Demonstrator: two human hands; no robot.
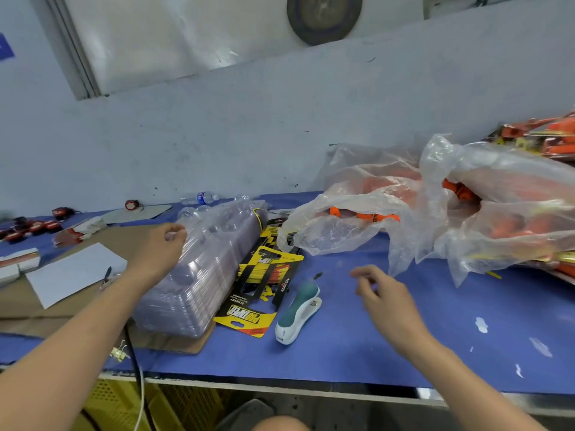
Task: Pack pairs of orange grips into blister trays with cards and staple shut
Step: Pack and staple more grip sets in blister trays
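The teal-and-white stapler [298, 312] lies on the blue table [342, 353], and everything else sits around it. Just to its left is a pile of yellow-and-black cards [258, 284], one of them almost touching the stapler. Left of the cards is a tall stack of clear blister trays [199, 275] resting on a sheet of brown cardboard [31, 306].

The left hand [158, 247] reaches over the far top end of that stack. Its fingers [175, 234] are bent together and pinch the edge of the top tray, though this part is a little blurred.

To the right of the stapler the right hand [385, 300] hovers above the bare table, fingers loosely curled with nothing in them.

Beyond the stapler and to its right lie crumpled clear plastic bags [435, 194], with the orange grips [373, 217] showing through. Far left of the stapler a white paper sheet [74, 272] lies on the cardboard. A water bottle [203, 198] lies behind the tray stack by the wall.
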